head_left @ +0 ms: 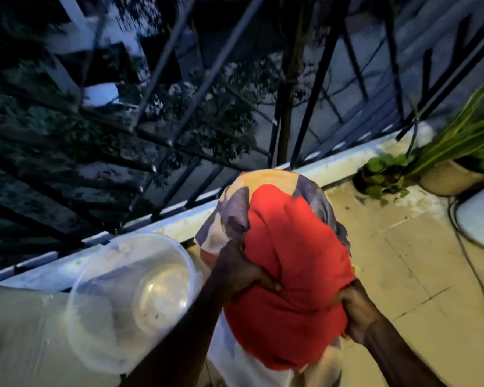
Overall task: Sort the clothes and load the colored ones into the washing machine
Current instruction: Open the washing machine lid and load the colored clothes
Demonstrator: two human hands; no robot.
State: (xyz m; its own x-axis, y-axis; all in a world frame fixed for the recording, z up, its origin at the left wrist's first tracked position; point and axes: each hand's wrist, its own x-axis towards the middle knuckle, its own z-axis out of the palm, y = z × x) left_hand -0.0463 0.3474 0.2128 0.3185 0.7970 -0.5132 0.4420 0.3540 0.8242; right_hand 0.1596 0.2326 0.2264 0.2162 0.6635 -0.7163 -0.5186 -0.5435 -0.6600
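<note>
A black metal railing [316, 88] spans the far side of the balcony, standing on a pale ledge [344, 163] that runs from the lower left to the upper right. The tiled floor [403, 261] fills the right side, with a dark cable [470, 261] trailing across it. At the left, a clear plastic tub [129, 297] lies tilted just beside the ledge, its mouth facing the camera. Potted plants [442, 160] sit at the floor's far right corner against the ledge. In the middle, held above the floor, is a bundle of colored clothes [288, 263]: a red piece in front, a patterned orange-and-grey one behind. The left hand [243, 272] has its grip clamped on the bundle's left side, and the right hand [356, 311] has its grip clamped on the lower right edge.
</note>
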